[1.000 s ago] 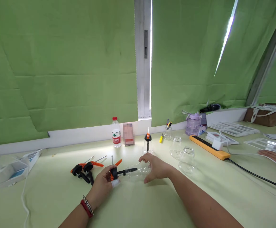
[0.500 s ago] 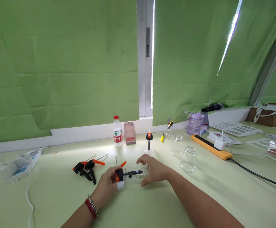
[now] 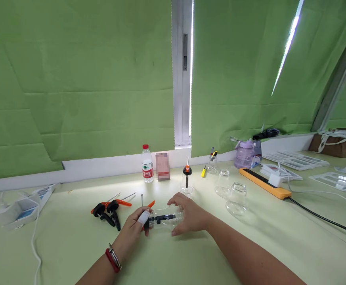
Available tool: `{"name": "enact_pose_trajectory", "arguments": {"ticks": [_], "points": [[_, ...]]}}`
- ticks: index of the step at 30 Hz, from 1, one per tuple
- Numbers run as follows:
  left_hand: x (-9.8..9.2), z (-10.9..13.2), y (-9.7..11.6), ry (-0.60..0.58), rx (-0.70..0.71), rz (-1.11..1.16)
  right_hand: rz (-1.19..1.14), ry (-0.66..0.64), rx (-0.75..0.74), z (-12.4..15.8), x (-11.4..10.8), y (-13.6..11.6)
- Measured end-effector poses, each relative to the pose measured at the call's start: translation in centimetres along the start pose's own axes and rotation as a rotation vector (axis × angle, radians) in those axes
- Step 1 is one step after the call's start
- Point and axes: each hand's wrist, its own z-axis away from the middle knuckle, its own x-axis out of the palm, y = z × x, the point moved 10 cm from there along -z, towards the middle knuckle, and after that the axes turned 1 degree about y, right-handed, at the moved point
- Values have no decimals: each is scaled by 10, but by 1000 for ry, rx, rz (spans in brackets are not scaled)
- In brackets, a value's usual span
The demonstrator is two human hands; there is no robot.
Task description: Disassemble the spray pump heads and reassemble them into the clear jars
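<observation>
A clear bottle lies sideways between my hands, its neck to the left. My left hand grips the black cap at the neck, and white tape wraps one of its digits. From this cap an orange lever and a thin metal spout stick out on the far side. The cap's black tube sits inside the bottle. My right hand is curved around the wide base. Two loose dispenser tops with orange levers rest left of my hands. Beyond them a capped bottle stands upright.
Two clear bottles without tops stand to the right. At the back are a water bottle, a pink box and a yellow-handled tool. An orange power strip trails a black cable. Another person's hand shows at the far right edge.
The bottle and both my hands have shifted slightly left. My left hand's taped digit has gone from below the cap to across its top. The other person's hands at the right have moved.
</observation>
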Motion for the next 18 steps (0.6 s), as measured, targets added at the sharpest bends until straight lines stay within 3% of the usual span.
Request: {"name": "enact_pose_trajectory", "arguments": {"ticks": [7, 12, 18], "points": [[0, 1, -12, 49, -92, 197, 19, 202, -244, 7, -4, -45], [-1, 4, -19, 74, -163, 253, 200, 330, -555, 24, -2, -85], [5, 6, -21, 36, -222, 287, 461, 401, -860, 47, 11, -111]]}}
